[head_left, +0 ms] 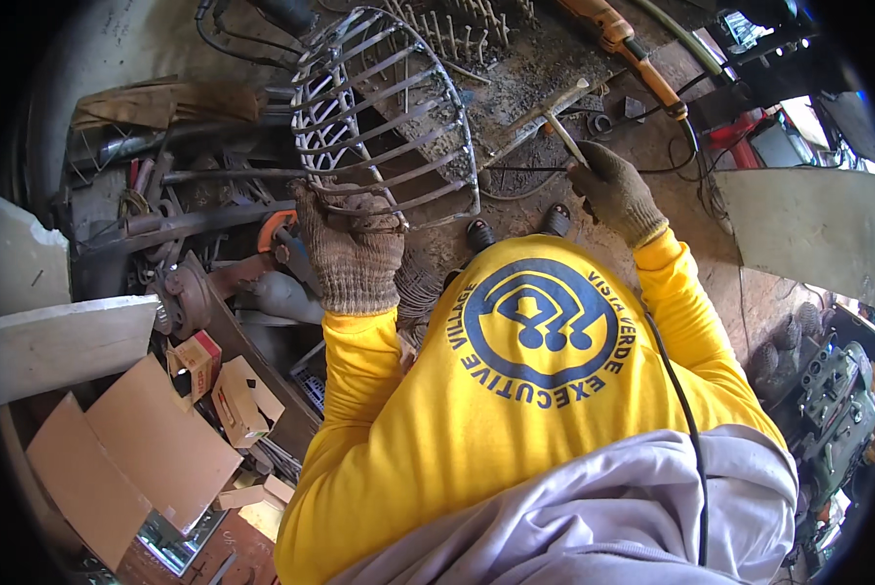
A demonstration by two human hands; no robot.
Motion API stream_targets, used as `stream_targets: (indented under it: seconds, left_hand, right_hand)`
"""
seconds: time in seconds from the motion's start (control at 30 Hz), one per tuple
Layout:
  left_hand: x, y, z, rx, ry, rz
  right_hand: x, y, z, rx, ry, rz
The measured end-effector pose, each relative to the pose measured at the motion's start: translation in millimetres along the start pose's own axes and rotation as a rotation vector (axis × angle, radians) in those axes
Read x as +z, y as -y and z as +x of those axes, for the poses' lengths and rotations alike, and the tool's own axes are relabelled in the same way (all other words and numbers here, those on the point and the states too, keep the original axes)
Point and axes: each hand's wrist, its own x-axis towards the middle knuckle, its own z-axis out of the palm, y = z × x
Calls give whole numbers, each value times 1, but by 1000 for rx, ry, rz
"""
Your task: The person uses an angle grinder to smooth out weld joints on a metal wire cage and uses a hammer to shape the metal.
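Note:
My left hand (355,244), in a brown knit glove, is closed around the near lower end of an openwork metal basket (384,112). The basket is a curved frame of welded bars, tilted up in front of me. My right hand (613,190), gloved the same way, grips the pale handle of a hammer (566,135). Its long, narrow head lies to the right of the basket, apart from it. The glove hides the handle's lower end. Whether the hammer head touches anything beneath it, I cannot tell.
An orange angle grinder (625,37) lies at the upper right with its cord trailing. Several short metal rods (457,34) stand at the top. Scrap metal crowds the left, above an open cardboard box (155,444). A pale panel (803,229) and greasy machine parts (837,414) are at right.

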Motion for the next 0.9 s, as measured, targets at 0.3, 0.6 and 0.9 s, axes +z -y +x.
stream_targets:
  seconds: [0.3,0.6,0.9]
  left_hand:
    - [9,-2,12,-130,62,-69]
    - [54,17,8,89,-147,118]
    - [37,2,-1,172,-271,228]
  right_hand:
    - [-23,2,-1,-147,-160,203]
    - [-141,68,59,-246,-449,20]
    - [-181,-3,186,-175,-263,-74]
